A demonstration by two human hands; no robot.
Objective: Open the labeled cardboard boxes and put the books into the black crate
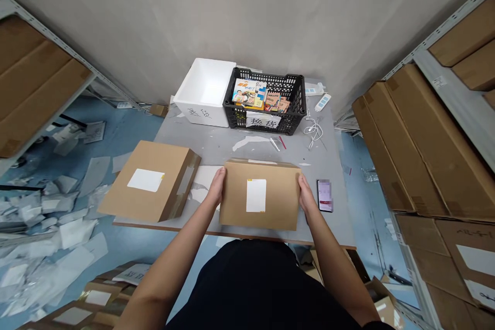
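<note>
A brown cardboard box (235, 193) with a white label on its face is between my two hands, at the front middle of the grey table (216, 143). My left hand (217, 185) grips its left end, and my right hand (306, 193) presses on its right end. The fingers are partly hidden behind the box. To the left lies a second cardboard box (131, 203), also with a white label, its front corner past the table's edge. A phone (325, 196) with its screen lit rests just right of my right hand.
At the table's back stand a white foam box (204, 116) and a black plastic crate (288, 122) holding books (244, 92). A white cable (315, 130) and power strips (322, 102) lie right of them. Shelves with large cartons (410, 129) flank both sides; papers (69, 232) litter the left floor.
</note>
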